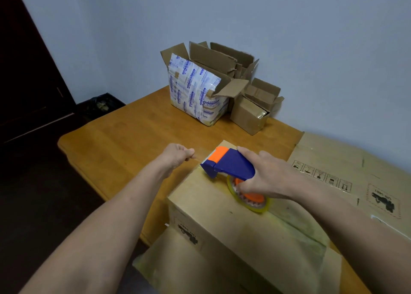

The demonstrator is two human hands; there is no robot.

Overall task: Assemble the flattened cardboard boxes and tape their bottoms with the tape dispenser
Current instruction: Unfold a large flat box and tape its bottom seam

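An assembled cardboard box (233, 231) stands bottom-up near the table's front edge, its closed flaps covered with yellowish clear tape. My right hand (266, 173) grips a blue and orange tape dispenser (231, 163) resting on the box's far top edge, its tape roll (249, 199) against the cardboard. My left hand (178, 154) hovers just left of the dispenser's nose with fingers pinched together, apparently on the clear tape end, which is too thin to see clearly. A flattened printed cardboard box (347, 178) lies on the table to the right.
On the far side of the wooden table (124, 138) stand an open box wrapped in blue-printed tape (195, 93) and a smaller open box (253, 113), both against the wall. A dark bin (102, 104) sits on the floor at left.
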